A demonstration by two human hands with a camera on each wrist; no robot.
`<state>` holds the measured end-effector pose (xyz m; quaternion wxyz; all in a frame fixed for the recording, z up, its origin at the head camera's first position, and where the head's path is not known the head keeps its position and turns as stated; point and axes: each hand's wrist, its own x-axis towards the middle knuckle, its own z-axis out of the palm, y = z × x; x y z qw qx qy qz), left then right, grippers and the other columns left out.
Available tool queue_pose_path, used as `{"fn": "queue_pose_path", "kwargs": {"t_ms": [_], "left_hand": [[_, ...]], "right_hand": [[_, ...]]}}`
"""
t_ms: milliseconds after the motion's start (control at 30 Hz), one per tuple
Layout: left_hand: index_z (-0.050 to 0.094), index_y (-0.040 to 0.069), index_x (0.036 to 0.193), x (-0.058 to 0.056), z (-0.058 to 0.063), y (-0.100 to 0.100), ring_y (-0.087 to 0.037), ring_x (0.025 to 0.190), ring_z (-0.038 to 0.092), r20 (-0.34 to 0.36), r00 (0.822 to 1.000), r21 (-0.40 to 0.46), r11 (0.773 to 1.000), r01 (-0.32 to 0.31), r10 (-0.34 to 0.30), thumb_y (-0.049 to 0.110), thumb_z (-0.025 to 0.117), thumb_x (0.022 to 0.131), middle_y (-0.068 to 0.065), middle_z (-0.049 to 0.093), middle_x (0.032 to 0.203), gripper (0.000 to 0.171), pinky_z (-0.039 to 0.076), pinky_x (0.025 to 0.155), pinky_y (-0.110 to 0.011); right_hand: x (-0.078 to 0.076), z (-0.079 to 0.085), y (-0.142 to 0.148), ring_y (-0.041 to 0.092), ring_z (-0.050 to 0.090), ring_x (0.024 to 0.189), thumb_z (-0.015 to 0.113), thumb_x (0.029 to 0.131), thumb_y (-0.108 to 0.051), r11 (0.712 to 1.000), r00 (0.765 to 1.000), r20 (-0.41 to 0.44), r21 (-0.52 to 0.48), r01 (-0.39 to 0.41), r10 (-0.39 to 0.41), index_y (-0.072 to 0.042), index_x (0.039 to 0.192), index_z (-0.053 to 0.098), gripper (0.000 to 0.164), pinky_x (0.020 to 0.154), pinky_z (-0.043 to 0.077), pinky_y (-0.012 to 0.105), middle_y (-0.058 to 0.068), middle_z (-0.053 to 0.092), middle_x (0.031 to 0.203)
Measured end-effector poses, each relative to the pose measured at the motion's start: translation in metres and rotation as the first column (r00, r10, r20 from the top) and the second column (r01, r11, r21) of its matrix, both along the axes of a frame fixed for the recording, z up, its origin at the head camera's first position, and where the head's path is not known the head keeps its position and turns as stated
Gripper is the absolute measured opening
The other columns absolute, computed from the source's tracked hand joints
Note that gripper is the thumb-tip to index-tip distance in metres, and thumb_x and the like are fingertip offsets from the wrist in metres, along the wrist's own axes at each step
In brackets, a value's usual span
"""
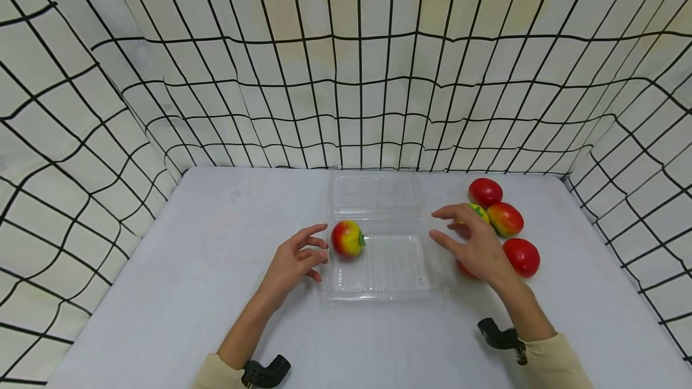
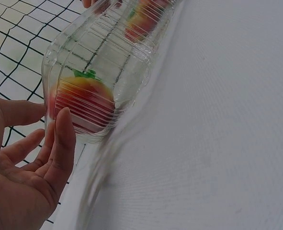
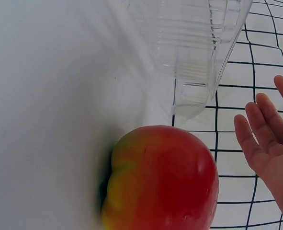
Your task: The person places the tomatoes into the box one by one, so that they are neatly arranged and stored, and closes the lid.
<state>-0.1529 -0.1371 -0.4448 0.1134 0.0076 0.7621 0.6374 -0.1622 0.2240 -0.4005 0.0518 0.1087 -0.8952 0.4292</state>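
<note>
A clear plastic clamshell box (image 1: 378, 293) lies on the white table with its lid (image 1: 376, 194) folded back. Inside its left end sits a red-and-yellow bell pepper (image 1: 346, 239) with a green stem, also visible through the ribbed wall in the left wrist view. My left hand (image 1: 294, 263) is at the box's left edge, fingertips right at the wall. My right hand (image 1: 478, 251) hovers to the right of the box with fingers spread, nothing between them. It partly hides a bell pepper (image 1: 466, 269) below it; a red-and-yellow pepper (image 3: 170, 177) fills the lower right wrist view.
Right of the box, several more red and red-yellow pieces lie grouped: a red one (image 1: 485, 192) at the back, a red-yellow one (image 1: 506, 219) and another red one (image 1: 522, 257). Black wire mesh (image 1: 358, 35) surrounds the table at the back and sides.
</note>
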Motion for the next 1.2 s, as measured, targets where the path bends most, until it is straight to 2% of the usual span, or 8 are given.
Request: {"fn": "queue_pose_path", "kwargs": {"t_ms": [567,1200], "left_hand": [[0.052,0.019,0.151,0.001,0.001,0.0,-0.027,0.094,0.069,-0.01,1.0,0.008,1.0,0.015,-0.015,0.012,0.068,0.099,-0.021,0.062,0.125,0.055,0.062,0.069,-0.025],[0.053,0.02,0.151,0.0,-0.001,-0.001,-0.027,0.096,0.069,-0.021,0.999,-0.003,1.0,0.025,-0.025,0.013,0.068,0.1,-0.02,0.062,0.124,0.053,0.062,0.07,-0.024]], "right_hand": [[0.003,-0.002,0.017,0.037,0.063,0.126,0.081,0.09,-0.023,0.999,1.0,-0.023,0.032,0.006,-0.005,-0.016,0.129,0.065,0.042,0.101,0.056,0.059,0.009,0.063,0.133],[0.006,-0.004,0.038,0.036,0.065,0.125,0.079,0.092,-0.024,1.0,0.999,0.049,0.028,-0.004,0.002,-0.015,0.133,0.062,0.045,0.099,0.059,0.054,0.011,0.064,0.135]]}}
